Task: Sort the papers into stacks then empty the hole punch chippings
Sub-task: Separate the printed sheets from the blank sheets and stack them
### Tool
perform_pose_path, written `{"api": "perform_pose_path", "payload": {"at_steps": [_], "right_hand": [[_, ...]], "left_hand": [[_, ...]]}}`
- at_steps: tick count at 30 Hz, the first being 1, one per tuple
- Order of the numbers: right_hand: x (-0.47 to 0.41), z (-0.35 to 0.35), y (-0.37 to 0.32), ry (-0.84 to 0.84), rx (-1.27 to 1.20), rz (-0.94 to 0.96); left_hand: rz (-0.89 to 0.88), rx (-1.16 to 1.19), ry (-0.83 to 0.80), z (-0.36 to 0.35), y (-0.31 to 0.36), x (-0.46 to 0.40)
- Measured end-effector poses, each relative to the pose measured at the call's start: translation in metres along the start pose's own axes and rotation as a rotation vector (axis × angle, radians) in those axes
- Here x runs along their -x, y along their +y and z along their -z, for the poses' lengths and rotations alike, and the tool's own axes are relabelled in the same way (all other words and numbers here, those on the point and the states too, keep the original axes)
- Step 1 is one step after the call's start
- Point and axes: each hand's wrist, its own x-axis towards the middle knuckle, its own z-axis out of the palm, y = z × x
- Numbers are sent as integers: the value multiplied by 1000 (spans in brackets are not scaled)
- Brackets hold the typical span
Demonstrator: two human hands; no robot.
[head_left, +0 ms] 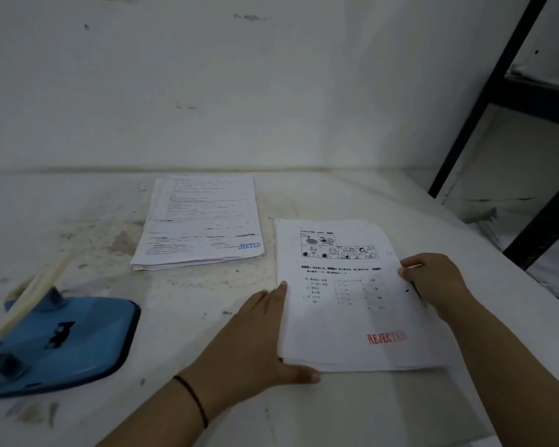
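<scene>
A stack of papers with a red REJECTED stamp (352, 301) lies on the white table at the right. My left hand (259, 337) presses flat against the stack's left edge, thumb under the near corner. My right hand (433, 282) holds the stack's right edge. A second stack with a blue stamp (200, 224) lies further back, left of centre. A blue hole punch (55, 343) sits at the near left, with a pale handle (29, 295) slanting up from it.
The white table (181, 317) is stained and meets a white wall at the back. A black metal shelf frame (484, 101) stands past the table's right edge, with more papers piled (555, 279) below it.
</scene>
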Motion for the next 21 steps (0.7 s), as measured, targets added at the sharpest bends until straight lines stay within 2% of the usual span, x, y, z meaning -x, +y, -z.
{"api": "perform_pose_path", "payload": {"at_steps": [10, 21], "right_hand": [[-1, 2, 6, -29, -29, 50], [-6, 2, 7, -16, 16, 60]], "left_hand": [[34, 12, 165, -21, 8, 13], [63, 77, 201, -26, 16, 11]]}}
